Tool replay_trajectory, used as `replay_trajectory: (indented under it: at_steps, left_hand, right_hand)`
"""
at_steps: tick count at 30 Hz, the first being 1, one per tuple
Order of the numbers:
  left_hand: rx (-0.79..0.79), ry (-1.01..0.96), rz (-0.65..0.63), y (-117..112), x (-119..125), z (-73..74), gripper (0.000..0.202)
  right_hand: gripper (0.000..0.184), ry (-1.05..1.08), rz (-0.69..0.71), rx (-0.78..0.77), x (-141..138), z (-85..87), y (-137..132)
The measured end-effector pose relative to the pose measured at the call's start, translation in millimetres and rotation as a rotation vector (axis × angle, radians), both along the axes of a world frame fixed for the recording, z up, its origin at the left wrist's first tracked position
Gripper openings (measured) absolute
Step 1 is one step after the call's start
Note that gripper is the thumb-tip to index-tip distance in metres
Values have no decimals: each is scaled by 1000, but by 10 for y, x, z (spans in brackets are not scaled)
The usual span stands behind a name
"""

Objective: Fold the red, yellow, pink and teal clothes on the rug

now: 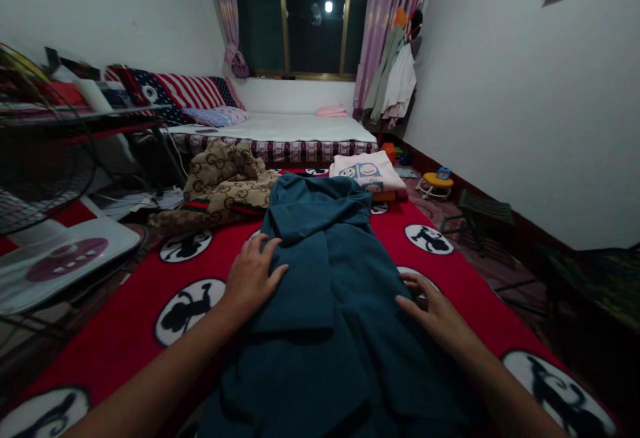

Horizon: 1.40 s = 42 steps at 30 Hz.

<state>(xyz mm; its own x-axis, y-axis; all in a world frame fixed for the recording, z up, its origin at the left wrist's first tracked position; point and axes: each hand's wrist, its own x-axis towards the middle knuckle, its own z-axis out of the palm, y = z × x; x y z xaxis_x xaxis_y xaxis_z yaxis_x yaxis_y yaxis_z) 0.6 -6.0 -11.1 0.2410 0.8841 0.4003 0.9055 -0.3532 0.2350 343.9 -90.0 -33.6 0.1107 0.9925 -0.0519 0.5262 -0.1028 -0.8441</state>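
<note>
A long dark teal garment [305,291], perhaps a coat, lies stretched out over a red blanket. One sleeve is folded across its front, with the cuff end pointing towards me, and its lower part spreads out in soft creases. My left hand [255,271] rests at the garment's left edge beside the folded sleeve, fingers spread and thumb on the cloth. On the opposite side, my right hand [433,305] is at the right edge, its fingers slightly bent and apart from the thumb. Neither hand visibly grips the fabric.
The red blanket [135,321] has white circles with black figures. Beyond the garment lie a brown patterned garment [225,181] and folded pink cloth [370,168]. A fan [45,151] stands left. A yellow stool [436,181] and a folding stool [484,211] stand right.
</note>
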Motion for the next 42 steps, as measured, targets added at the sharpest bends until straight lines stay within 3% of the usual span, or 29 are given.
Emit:
replay_trajectory:
  at_steps: [3,7,11,14,17,20,24,26,28,32,35,39,42]
  left_hand:
    - [-157,66,189,-52,-226,-135,70]
    - [-233,7,140,-89,-194,-219,60]
    - [-235,-133,-27,4,-200,-76,41]
    - [-254,-178,-16,60,-330,62,39]
    - [-358,-65,-19,63,-447,76,42]
    - [-433,178,-16,70,-473,68,39]
    - [-292,382,-9,210,-327,258,25]
    - [-194,338,-36,343,-164,365,23]
    - [-145,257,-100,500,38,405,29]
    - [-195,251,-236,825,414,273,62]
    - [-212,321,-240,1037,577,127,79]
    - [-184,358,-200,1235,632,23,48]
    - [-174,360,-201,1305,586,58,34]
  right_hand:
    - [58,-188,50,71,-50,-55,25]
    - [52,-324,109,97,-153,-54,45]
    - [44,-327,159,133,-221,41,72]
    - [44,-307,142,193,-229,98,41]
    - [45,-374,188,172,-220,93,-22]
    - [44,-571,275,75,-215,145,-38]
    - [30,-804,203,184,-309,373,128]
    - [39,-779,193,283,-424,415,281]
    - [52,-740,261,335,-557,336,443]
    - [68,-776,437,289,-729,-13,659]
    - [70,-786,459,253,-729,-156,685]
    - [68,-761,452,246,-689,-127,654]
    - [67,-744,449,246,-686,-93,649]
